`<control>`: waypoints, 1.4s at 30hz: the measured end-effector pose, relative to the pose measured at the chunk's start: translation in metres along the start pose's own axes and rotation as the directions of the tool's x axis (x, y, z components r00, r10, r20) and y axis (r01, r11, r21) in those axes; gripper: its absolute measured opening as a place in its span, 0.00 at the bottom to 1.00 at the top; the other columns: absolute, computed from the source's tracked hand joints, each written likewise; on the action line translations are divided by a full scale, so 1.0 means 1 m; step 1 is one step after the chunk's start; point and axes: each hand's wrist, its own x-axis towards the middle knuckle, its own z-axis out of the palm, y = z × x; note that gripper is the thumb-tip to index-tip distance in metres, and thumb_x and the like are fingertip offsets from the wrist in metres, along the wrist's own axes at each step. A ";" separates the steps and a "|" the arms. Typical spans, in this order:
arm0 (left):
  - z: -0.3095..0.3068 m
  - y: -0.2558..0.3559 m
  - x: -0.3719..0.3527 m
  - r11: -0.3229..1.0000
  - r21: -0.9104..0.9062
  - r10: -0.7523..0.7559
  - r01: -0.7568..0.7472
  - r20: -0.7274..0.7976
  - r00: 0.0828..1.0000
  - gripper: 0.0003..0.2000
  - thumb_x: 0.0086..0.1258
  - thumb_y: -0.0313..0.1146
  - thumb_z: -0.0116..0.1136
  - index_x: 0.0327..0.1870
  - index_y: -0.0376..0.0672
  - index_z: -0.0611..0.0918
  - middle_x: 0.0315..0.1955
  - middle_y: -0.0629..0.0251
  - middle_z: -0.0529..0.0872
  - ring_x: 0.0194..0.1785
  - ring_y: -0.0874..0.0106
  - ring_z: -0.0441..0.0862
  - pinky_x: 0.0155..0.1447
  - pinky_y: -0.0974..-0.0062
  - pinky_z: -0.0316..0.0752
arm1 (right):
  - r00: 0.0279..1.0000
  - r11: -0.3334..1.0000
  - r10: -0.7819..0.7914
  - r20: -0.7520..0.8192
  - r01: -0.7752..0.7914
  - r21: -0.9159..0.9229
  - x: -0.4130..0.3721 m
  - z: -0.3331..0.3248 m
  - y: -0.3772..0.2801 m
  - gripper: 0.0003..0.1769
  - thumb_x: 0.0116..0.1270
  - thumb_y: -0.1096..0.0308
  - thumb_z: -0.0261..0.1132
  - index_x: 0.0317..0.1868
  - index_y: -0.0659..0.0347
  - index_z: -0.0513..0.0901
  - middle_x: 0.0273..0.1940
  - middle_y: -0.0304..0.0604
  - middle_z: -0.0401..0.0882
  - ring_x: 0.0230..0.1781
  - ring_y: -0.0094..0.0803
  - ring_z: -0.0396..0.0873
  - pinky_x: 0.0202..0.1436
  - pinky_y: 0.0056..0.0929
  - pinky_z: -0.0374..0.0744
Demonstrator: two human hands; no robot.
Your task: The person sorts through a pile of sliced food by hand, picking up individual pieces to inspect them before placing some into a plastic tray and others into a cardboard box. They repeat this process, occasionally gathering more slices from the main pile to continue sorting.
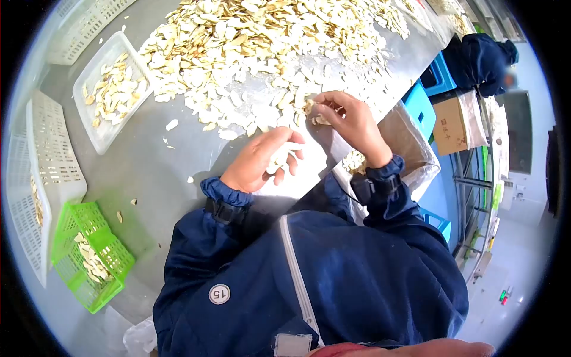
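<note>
A large heap of pale, flat dried slices [256, 44] with tan edges covers the far part of the metal table. Close to the heap's near edge, my left hand [256, 160] curls its fingers around several whitish slices [278, 157] in the palm. My right hand [357, 125] is to the right of it, thumb and fingers pinching a tan-edged slice [309, 107] over the scattered edge of the heap. Part of what lies under the right fingers is hidden.
A clear tray [98, 128] and a green basket [116, 247], both with slices, are on the left beside white perforated baskets [62, 143]. By my right forearm is a lined box [410, 146] with slices. Blue crates [421, 110], a carton [450, 125] and another person [476, 62] are beyond.
</note>
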 end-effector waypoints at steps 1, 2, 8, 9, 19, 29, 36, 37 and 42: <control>-0.003 0.000 0.000 0.999 0.037 -0.008 0.007 0.025 1.000 0.22 0.92 0.49 0.42 0.59 0.37 0.80 0.41 0.60 0.85 0.33 0.79 0.82 0.23 0.84 0.68 | 0.995 0.990 -0.089 -0.053 0.082 -0.113 0.003 0.007 0.014 0.13 0.74 0.71 0.69 0.56 0.55 0.92 0.46 0.42 0.91 0.45 0.39 0.88 0.55 0.36 0.85; -0.006 0.001 0.001 0.997 0.074 -0.015 0.011 0.048 0.999 0.20 0.92 0.47 0.44 0.58 0.37 0.81 0.41 0.61 0.84 0.33 0.79 0.81 0.23 0.84 0.68 | 0.979 0.961 -0.182 -0.095 0.157 -0.228 0.007 0.012 0.021 0.15 0.71 0.73 0.69 0.56 0.53 0.92 0.47 0.44 0.91 0.46 0.44 0.88 0.56 0.38 0.86; -0.002 0.002 0.000 0.995 0.090 -0.047 0.041 0.074 0.996 0.10 0.89 0.35 0.51 0.55 0.39 0.82 0.40 0.63 0.85 0.34 0.79 0.82 0.24 0.86 0.68 | 0.857 0.793 -0.505 -0.106 0.412 -0.449 0.031 0.028 0.012 0.17 0.67 0.73 0.69 0.55 0.49 0.93 0.56 0.42 0.89 0.57 0.46 0.84 0.62 0.42 0.82; -0.001 0.003 -0.001 0.994 0.100 -0.053 0.047 0.060 0.997 0.09 0.88 0.34 0.51 0.55 0.40 0.81 0.41 0.63 0.86 0.34 0.79 0.83 0.24 0.86 0.68 | 0.862 0.808 -0.490 -0.128 0.394 -0.437 0.032 0.026 0.013 0.17 0.68 0.72 0.69 0.55 0.50 0.92 0.55 0.42 0.89 0.57 0.47 0.84 0.63 0.42 0.82; 0.000 0.006 -0.001 0.991 0.125 -0.043 0.037 0.041 0.998 0.17 0.91 0.44 0.46 0.56 0.38 0.81 0.40 0.63 0.84 0.37 0.76 0.83 0.24 0.84 0.69 | 0.957 0.812 0.278 0.084 -0.281 0.511 0.010 0.013 0.021 0.23 0.83 0.67 0.66 0.70 0.72 0.80 0.50 0.43 0.91 0.50 0.26 0.91 0.52 0.23 0.89; 0.000 0.004 -0.001 0.993 0.118 0.022 -0.020 -0.015 1.000 0.19 0.92 0.46 0.46 0.62 0.38 0.79 0.38 0.65 0.83 0.33 0.79 0.80 0.24 0.85 0.70 | 0.986 0.875 0.145 0.087 -0.169 0.453 -0.002 0.013 0.024 0.22 0.83 0.70 0.62 0.74 0.63 0.79 0.42 0.37 0.88 0.40 0.20 0.85 0.47 0.23 0.84; 0.004 0.001 0.002 0.983 0.113 0.151 -0.143 -0.061 0.987 0.15 0.88 0.41 0.57 0.65 0.41 0.80 0.37 0.67 0.84 0.33 0.81 0.79 0.28 0.84 0.72 | 0.931 0.619 -0.030 0.363 -0.268 0.738 -0.032 0.035 -0.004 0.28 0.85 0.71 0.60 0.81 0.57 0.71 0.40 0.30 0.83 0.37 0.15 0.79 0.45 0.18 0.81; 0.000 0.001 0.001 0.984 0.103 0.152 -0.147 -0.051 0.987 0.15 0.88 0.41 0.57 0.64 0.41 0.80 0.36 0.67 0.84 0.32 0.81 0.79 0.28 0.84 0.71 | 0.928 0.606 -0.020 0.373 -0.286 0.743 -0.032 0.035 -0.008 0.28 0.84 0.72 0.61 0.81 0.60 0.71 0.39 0.31 0.82 0.37 0.17 0.78 0.46 0.20 0.80; 0.000 -0.002 0.001 0.991 0.061 0.127 -0.120 -0.123 0.984 0.14 0.86 0.40 0.62 0.59 0.39 0.81 0.34 0.68 0.84 0.29 0.83 0.77 0.26 0.85 0.69 | 0.981 0.834 -0.059 0.182 -0.052 0.550 -0.035 0.039 -0.020 0.23 0.83 0.69 0.65 0.74 0.59 0.81 0.39 0.40 0.88 0.38 0.26 0.86 0.45 0.28 0.83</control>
